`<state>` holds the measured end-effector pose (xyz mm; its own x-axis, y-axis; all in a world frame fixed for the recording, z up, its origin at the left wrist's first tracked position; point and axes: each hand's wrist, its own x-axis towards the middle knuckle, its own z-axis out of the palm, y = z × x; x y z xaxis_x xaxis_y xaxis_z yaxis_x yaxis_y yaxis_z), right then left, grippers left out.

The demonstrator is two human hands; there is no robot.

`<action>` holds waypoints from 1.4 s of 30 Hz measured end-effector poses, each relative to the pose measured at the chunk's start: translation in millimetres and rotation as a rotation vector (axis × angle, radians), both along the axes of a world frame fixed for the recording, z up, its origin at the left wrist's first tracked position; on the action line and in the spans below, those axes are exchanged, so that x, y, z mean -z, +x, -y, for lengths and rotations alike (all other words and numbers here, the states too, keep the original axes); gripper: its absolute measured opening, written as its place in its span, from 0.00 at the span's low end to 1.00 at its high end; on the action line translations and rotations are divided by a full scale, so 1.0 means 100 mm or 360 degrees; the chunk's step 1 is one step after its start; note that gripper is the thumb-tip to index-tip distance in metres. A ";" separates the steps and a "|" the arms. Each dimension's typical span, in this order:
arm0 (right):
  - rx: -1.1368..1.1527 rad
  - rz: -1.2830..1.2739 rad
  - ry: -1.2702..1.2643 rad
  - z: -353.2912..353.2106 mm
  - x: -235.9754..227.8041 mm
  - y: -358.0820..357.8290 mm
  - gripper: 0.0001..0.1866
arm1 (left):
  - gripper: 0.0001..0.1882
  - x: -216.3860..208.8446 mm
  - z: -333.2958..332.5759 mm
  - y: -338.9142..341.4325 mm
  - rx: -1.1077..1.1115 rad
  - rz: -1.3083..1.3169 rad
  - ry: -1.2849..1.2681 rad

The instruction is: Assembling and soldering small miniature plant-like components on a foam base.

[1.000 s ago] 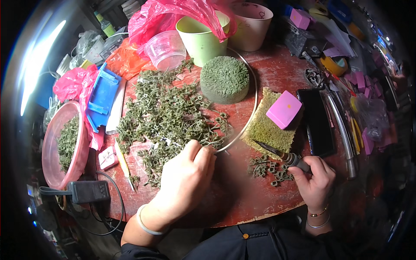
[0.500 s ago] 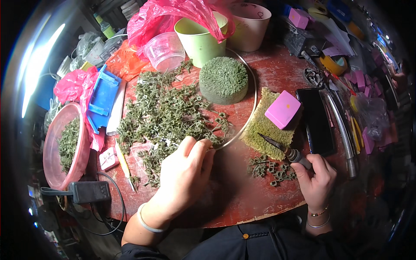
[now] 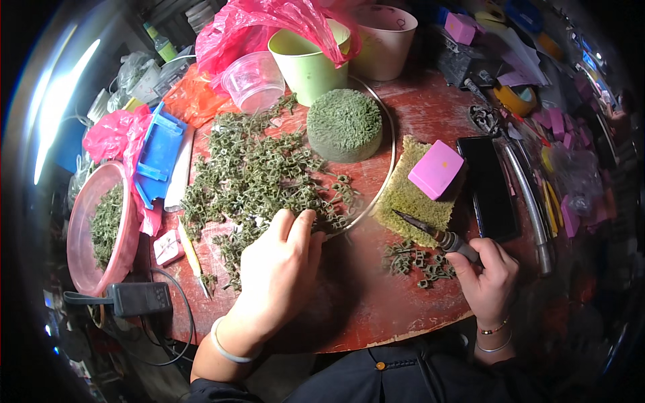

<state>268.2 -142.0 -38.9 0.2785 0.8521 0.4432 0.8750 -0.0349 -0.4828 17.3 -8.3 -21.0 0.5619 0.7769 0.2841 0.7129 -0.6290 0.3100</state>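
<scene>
My left hand (image 3: 279,265) is at the near right edge of a heap of small dark green, loop-shaped pieces (image 3: 269,168). Its fingers are bent close together; their tips, and anything between them, are hidden behind the hand. In my right hand (image 3: 490,272) is a pen-like tool (image 3: 453,240) with a thick grey grip and a dark pointed tip. That tip lies over a yellow-green rough pad (image 3: 413,191), directed up and left. A pink block (image 3: 437,169) sits on the pad. Several more green pieces (image 3: 416,262) lie just below it.
A round green textured block (image 3: 345,127) stands beyond the heap, with a pale cable loop around its right side. Behind are a light green bucket (image 3: 309,74) and pink bag (image 3: 269,27). A pink bowl (image 3: 74,235) is at left; a black phone (image 3: 488,188) lies right.
My left hand has shifted slightly left, its fingertips now nearer the heap. The right hand and its tool have moved a little to the left.
</scene>
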 end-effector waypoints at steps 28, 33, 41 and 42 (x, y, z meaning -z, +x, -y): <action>0.0095 0.0190 -0.0081 0.09 -0.12 0.05 0.17 | 0.08 -0.06 -0.01 -0.04 0.0266 0.1874 -0.2489; 0.0089 0.0177 -0.0122 0.06 -0.11 0.03 0.17 | 0.07 -0.08 0.00 0.00 0.0073 0.1796 -0.2482; 0.0088 0.0125 -0.0129 0.07 -0.07 0.04 0.18 | 0.06 0.01 -0.02 0.02 0.0132 0.1735 -0.2372; 0.0080 0.0156 -0.0088 0.08 -0.05 0.05 0.18 | 0.06 0.01 -0.02 0.02 0.0151 0.1757 -0.2371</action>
<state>273.6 -149.9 -33.6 0.2792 0.8620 0.4231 0.9144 -0.1041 -0.3913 19.2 -6.8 -22.3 0.6713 0.6790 -0.2970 -0.1888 0.5442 0.8175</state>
